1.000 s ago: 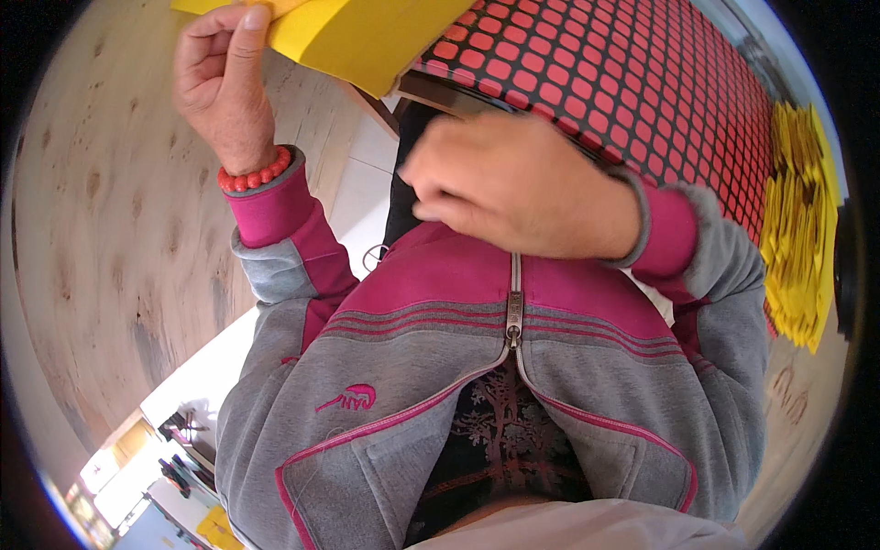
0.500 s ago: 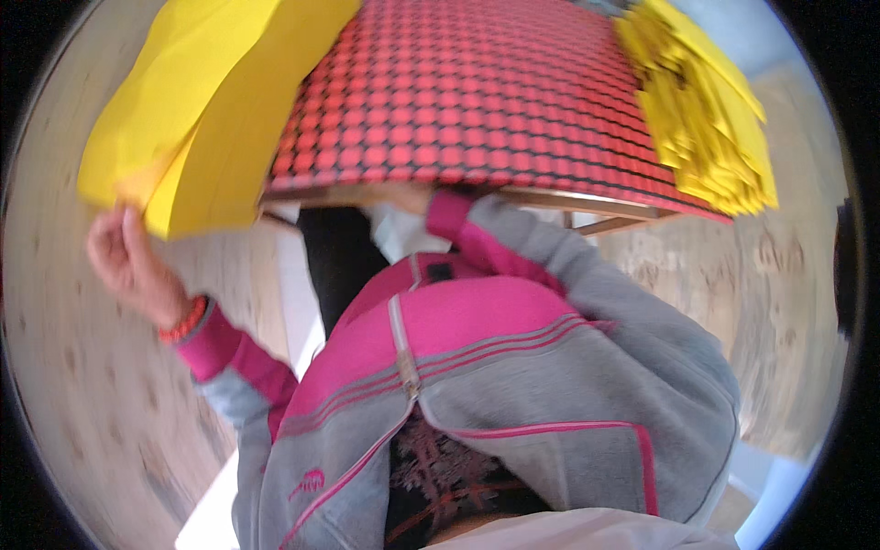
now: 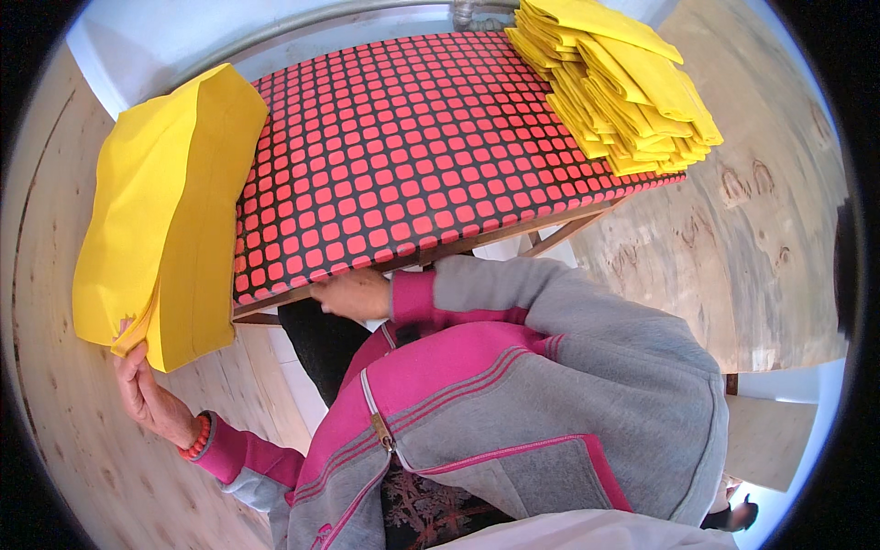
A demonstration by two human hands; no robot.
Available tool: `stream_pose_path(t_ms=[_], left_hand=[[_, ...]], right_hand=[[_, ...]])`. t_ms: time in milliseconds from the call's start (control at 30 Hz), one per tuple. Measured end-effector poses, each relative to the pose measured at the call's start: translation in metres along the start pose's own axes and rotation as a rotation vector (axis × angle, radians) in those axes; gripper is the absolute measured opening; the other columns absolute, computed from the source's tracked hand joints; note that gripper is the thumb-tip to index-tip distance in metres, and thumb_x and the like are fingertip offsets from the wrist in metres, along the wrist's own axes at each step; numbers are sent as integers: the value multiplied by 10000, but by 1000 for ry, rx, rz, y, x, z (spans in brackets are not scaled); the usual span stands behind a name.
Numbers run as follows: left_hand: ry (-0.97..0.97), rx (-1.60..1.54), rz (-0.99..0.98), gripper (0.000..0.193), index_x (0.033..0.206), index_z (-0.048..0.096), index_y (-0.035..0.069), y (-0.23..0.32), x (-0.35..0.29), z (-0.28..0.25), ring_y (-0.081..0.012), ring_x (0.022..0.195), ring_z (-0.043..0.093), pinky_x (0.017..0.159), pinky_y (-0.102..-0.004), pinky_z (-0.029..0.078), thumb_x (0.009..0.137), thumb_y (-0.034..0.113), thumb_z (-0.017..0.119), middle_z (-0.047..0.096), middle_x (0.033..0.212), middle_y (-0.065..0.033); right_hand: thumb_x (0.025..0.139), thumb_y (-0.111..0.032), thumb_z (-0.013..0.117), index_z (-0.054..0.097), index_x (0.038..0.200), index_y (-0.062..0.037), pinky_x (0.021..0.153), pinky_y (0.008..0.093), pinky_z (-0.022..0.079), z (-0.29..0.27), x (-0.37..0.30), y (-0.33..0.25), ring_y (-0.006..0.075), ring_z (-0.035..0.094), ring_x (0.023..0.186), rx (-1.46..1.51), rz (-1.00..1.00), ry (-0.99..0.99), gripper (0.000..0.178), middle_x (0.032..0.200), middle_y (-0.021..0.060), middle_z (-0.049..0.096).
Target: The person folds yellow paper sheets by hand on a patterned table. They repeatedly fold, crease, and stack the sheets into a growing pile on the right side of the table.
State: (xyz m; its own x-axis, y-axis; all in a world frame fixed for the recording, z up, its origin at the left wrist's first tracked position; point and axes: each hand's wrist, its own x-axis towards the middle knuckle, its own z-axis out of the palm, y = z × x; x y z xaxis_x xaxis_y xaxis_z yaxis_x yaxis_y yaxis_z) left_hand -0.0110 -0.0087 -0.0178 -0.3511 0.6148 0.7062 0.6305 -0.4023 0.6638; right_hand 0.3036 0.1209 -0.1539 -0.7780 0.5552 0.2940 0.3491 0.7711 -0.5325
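My left hand (image 3: 147,394) is closed on the lower near corner of a yellow cloth piece (image 3: 183,220), which looks like a stiff fabric bag or folded sheet. The corner is bent back over my fingers, with a fingertip showing through the fold. The yellow cloth lies along the left end of the table and hangs past its edge. At the table's near edge is my right hand (image 3: 356,295), under the rim of the red-and-black checked table cover (image 3: 385,174). Its fingertips are hidden there, so whether it holds anything does not show.
A stack of folded yellow cloth pieces (image 3: 632,101) lies on the table's right end. A grey pipe (image 3: 302,20) runs along the wall behind. The table's wooden frame (image 3: 559,240) shows below the cover, above a wood-patterned floor (image 3: 697,275).
The view has shifted, showing more of the table's far side. My right hand, earlier mostly hidden under the table edge, has come out toward me. My left hand still grips the yellow corner, now folded over.
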Motion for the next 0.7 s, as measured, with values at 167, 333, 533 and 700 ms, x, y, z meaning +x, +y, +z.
stream_pose_path(t_ms=[167,333,533,700], left_hand=[[-14,22,35,236,1109,687,-51,8,2,3,-238,1175,595,1079,-353,410,998,19,492,673,1185,-138],[43,82,-45,185,1013,697,-47,26,-1,13,-252,1155,620,1070,-364,427,984,-27,515,701,1104,-135],[-23,-46,-54,225,1015,735,12,45,7,23,-145,1036,651,1148,-372,354,978,19,513,746,1010,-61],[-58,-138,-88,235,1039,731,4,48,7,22,-129,989,608,975,-279,434,986,13,502,716,1037,-31]], right_hand=[[947,-262,607,618,981,-82,779,451,532,-101,-14,-64,340,661,914,196,-354,-526,183,951,126,621],[921,-217,607,619,877,-86,679,400,540,-169,39,-102,289,663,829,185,-601,-61,139,888,109,636],[837,-84,765,681,1010,-50,895,361,536,-173,129,-120,302,675,1072,301,-849,158,196,1221,133,690],[836,-60,769,680,1065,-58,957,365,517,-143,158,-123,311,648,1166,217,-957,109,246,1332,149,648]])
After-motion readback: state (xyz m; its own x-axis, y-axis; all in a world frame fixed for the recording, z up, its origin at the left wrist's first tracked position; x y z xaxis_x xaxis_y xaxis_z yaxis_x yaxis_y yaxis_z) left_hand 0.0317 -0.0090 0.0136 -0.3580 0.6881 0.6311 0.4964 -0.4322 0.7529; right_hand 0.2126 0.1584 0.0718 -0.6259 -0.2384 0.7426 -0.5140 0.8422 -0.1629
